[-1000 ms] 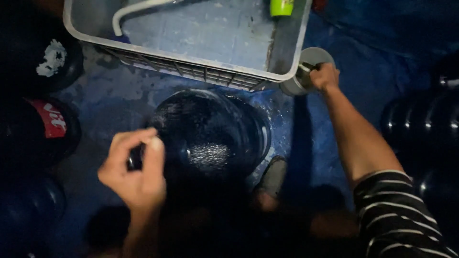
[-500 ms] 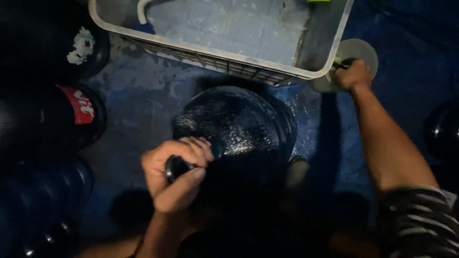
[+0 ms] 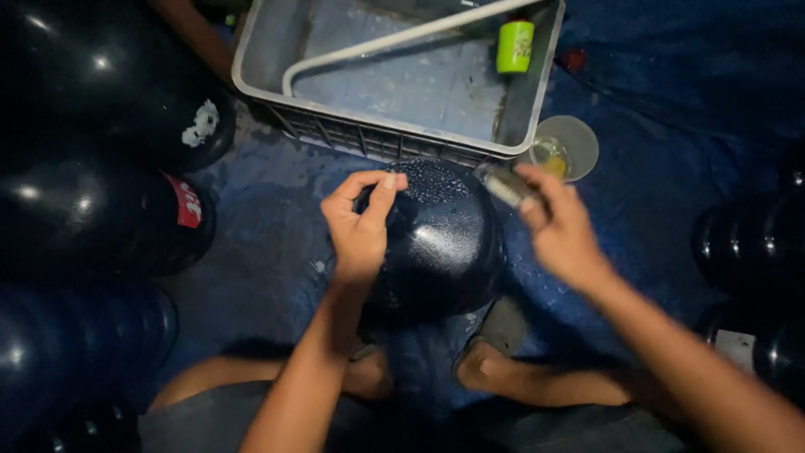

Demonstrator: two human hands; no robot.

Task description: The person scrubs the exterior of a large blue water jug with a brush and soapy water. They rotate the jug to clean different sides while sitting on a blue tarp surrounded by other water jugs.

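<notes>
A large dark blue water jug (image 3: 444, 252), wet and speckled with droplets, lies on the ground between my feet (image 3: 490, 361). My left hand (image 3: 360, 222) is closed around its neck end, thumb and fingers curled over the top. To the right of the jug, just above its shoulder, my right hand (image 3: 566, 235) holds a small grey pad (image 3: 506, 186); hand and pad are blurred. A small round bowl (image 3: 579, 138) with something yellow in it stands just beyond that hand.
A grey plastic crate (image 3: 369, 138) sits right behind the jug, with a green bottle (image 3: 514, 46) and a white bar (image 3: 402, 38) inside. Several dark jugs (image 3: 101, 210) crowd the left; more jugs (image 3: 755, 243) stand at right. Another person's arm (image 3: 193, 33) reaches in top left.
My right hand has left the bowl and come back toward the jug with the pad. My left hand stays on the jug's neck. The camera has shifted closer.
</notes>
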